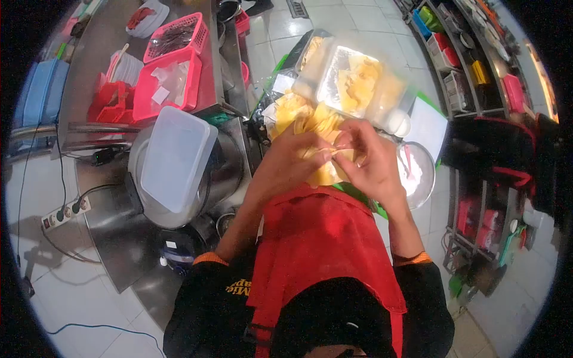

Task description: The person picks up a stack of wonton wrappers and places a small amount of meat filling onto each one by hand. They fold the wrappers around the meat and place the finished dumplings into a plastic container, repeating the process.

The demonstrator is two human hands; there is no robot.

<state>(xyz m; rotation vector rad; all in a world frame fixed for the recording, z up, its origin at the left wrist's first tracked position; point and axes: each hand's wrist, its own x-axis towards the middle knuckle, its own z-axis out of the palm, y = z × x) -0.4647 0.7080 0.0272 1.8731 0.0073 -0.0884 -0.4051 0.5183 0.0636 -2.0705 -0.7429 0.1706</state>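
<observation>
White tiled floor (358,17) under the work area; steel counter (110,238) at left, open shelving (471,107) at right. Yellow sheets (325,177) lie stacked and loose below and beyond the hands. Left hand (289,161) and right hand (375,164) close together, thumbs and forefingers pinched nearly shut on a small pale yellow piece (335,152). Piece sits between the two sets of fingertips, above the stack; its exact shape is partly hidden by the fingers.

Containers: rectangular tray (326,89) just beyond the hands, more yellow sheets inside. Round bowl (432,182) near the right hand: white contents, pink utensil (408,157). Upper pink basket (201,36) on the counter holds dark items; lower pink basket (141,98), white papers and clear plastic. Translucent rectangular container (179,155) rests tilted over a large round pot (138,200).
</observation>
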